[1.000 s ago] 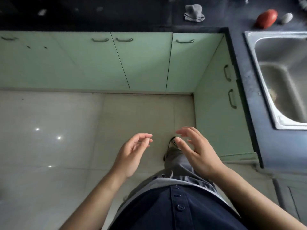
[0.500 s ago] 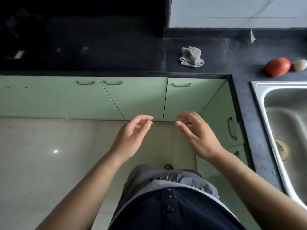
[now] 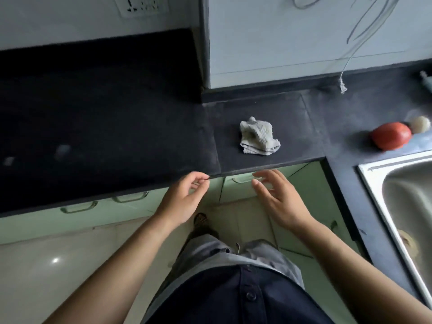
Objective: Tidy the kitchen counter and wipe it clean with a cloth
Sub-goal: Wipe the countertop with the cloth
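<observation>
A crumpled grey cloth (image 3: 258, 136) lies on the dark L-shaped counter (image 3: 117, 127), near its front edge at the inner corner. A red tomato (image 3: 391, 136) and a small pale round thing (image 3: 420, 124) rest on the counter to the right, behind the sink. My left hand (image 3: 184, 198) and my right hand (image 3: 278, 198) hover side by side in front of the counter's edge, below the cloth. Both are empty with fingers loosely curled and apart, touching nothing.
A steel sink (image 3: 406, 206) is set into the counter at the right. Green cabinet doors (image 3: 98, 213) with metal handles run under the counter. A wall socket (image 3: 140, 5) and a dangling wire (image 3: 343, 83) are on the back wall. Pale floor tiles (image 3: 46, 265) lie below.
The view has tilted up from the floor to the counter, which now looks closer. Both hands have kept their open pose and now sit at the counter's front edge.
</observation>
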Motion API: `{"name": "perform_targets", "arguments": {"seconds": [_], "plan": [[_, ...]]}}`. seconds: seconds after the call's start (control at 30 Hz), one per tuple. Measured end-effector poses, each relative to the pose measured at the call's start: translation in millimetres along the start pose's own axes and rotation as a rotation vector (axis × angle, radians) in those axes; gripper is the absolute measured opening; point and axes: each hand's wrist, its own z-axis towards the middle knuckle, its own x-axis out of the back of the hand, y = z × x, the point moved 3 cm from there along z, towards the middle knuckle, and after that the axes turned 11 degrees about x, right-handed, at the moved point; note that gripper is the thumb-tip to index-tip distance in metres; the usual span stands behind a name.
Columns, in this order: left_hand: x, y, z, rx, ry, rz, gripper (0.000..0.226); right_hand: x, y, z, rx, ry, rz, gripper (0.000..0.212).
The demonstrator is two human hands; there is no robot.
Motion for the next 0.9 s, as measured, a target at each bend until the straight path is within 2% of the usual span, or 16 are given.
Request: {"name": "perform_targets", "arguments": {"seconds": [0.13,0.23,0.37,0.5,0.63,0.77,0.9], "plan": [[29,7,81,-0.080,0.047,0.321,0.026,4,16,74,-0.014,0.090,-0.120,0.031],[39,5,117,-0.097,0.108,0.597,0.041,5,37,113,-0.092,0.124,-0.229,0.040],[38,0,136,-0.092,0.173,0.776,0.053,4,56,147,-0.129,-0.001,-0.395,0.051],[26,-16,138,-0.013,0.101,0.843,0.062,-3,68,167,-0.077,-0.096,-0.455,0.055],[23,-22,135,-0.003,0.092,0.829,0.064,-7,83,176,-0.086,-0.081,-0.454,0.057],[25,-22,136,0.005,0.114,0.805,0.063,-15,87,173,0.051,-0.092,-0.554,0.052],[22,-24,135,0.020,0.113,0.841,0.063,-18,91,163,0.137,-0.175,-0.613,0.059]]}}
